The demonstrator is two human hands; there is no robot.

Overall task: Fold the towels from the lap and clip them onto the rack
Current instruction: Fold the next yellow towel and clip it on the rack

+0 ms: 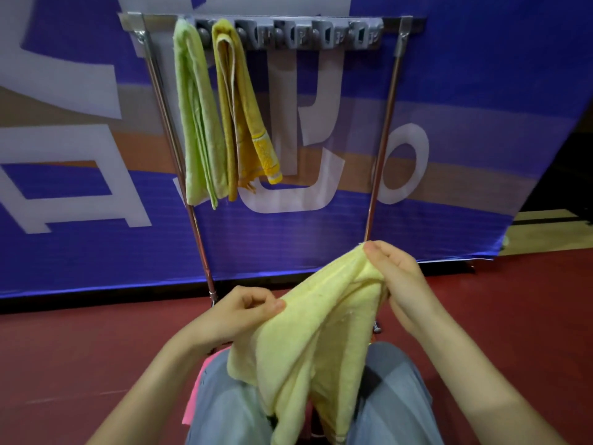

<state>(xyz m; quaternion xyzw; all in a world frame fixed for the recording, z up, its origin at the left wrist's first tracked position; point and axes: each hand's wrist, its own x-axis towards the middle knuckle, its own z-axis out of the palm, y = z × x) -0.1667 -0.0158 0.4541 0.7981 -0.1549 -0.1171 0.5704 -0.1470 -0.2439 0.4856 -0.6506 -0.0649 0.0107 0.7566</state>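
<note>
- Head view, looking down over a seated person's lap: a pale yellow towel (321, 335) is held up between both hands, its lower part draped over the lap and between the knees.
- The towel is gripped at its upper edge. By the right hand (398, 284), one raised corner is pinched between thumb and fingers, which are closed on the cloth. By the left hand (244, 311), the edge lower down and to the left is pinched, fingers curled shut on it.
- The cloth is seen hanging in loose lengthwise folds, not yet a neat fold.
- A strip of pink fabric (195, 393) is glimpsed under the left thigh; whether it is another towel cannot be told.
- Beyond the knees, a metal rack (382, 146) is stood on a dark red floor (80, 348), in front of a blue banner (481, 91) with large pale lettering.
- Along the rack's top bar a row of grey clips (324, 35) is mounted. Two are already used: a light green towel (195, 123) at the left, and just beside it an orange-yellow towel (244, 123), both folded and hanging down.
- The remaining clips to the right are seen empty.
- Progress is judged at two towels clipped, a third being folded and not yet hung.
</note>
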